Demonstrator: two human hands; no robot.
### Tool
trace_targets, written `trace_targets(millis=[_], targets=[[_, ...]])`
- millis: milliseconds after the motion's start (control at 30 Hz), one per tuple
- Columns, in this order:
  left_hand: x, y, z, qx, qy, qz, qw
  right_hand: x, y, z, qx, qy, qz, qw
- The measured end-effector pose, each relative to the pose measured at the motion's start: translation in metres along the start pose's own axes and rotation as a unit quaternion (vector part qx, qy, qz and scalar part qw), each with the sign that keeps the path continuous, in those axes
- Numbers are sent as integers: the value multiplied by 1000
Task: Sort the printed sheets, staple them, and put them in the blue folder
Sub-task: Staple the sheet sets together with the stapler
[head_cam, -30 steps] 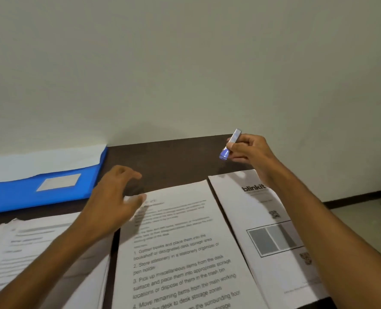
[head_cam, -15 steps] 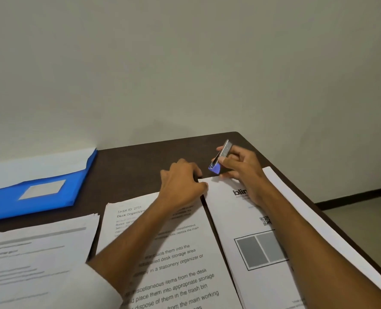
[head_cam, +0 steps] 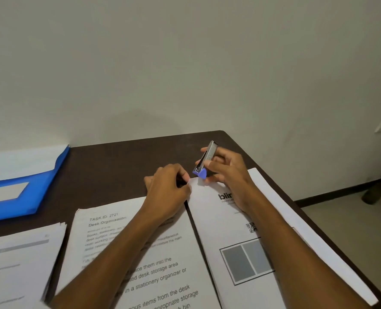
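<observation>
Right hand (head_cam: 226, 172) grips the small blue-tipped stapler (head_cam: 204, 161), its tip just above the top-left corner of the right-hand printed stack (head_cam: 209, 210). Left hand (head_cam: 168, 188) has fingers curled, pinching that corner. Best to square the sheets w/ edges flush, slide the corner fully in, then squeeze. Blue folder (head_cam: 24, 190) lies well apart, far left on the dark table (head_cam: 118, 166). Plain wall behind; floor at right.

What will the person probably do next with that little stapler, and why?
Probably slide the stapler onto the top-left corner of the logo sheets. The right hand holds it just above that corner, which the left hand is pinching.
</observation>
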State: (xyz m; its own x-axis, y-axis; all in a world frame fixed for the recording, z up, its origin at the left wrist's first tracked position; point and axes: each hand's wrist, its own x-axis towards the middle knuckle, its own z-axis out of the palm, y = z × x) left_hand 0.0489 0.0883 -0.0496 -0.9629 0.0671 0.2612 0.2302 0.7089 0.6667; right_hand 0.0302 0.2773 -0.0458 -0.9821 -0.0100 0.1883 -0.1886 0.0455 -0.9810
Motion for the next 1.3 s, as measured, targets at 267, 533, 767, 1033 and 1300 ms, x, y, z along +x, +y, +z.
trace_targets(millis=[267,533,767,1033,1300], targets=[[1,2,3,-97,8,21,995,2,-7,-9,11,31,-29,999],[0,-1,-3,-148,20,36,988,4,-14,-15,-2,11,-52,999],[1,0,-5,-160,25,15,987,2,-12,-12,-36,-29,-63,997],[1,3,-5,-162,29,19,986,4,-10,-9,-80,-76,-67,992],[2,0,-4,-154,45,15,987,2,-11,-9,-91,-100,-64,989]])
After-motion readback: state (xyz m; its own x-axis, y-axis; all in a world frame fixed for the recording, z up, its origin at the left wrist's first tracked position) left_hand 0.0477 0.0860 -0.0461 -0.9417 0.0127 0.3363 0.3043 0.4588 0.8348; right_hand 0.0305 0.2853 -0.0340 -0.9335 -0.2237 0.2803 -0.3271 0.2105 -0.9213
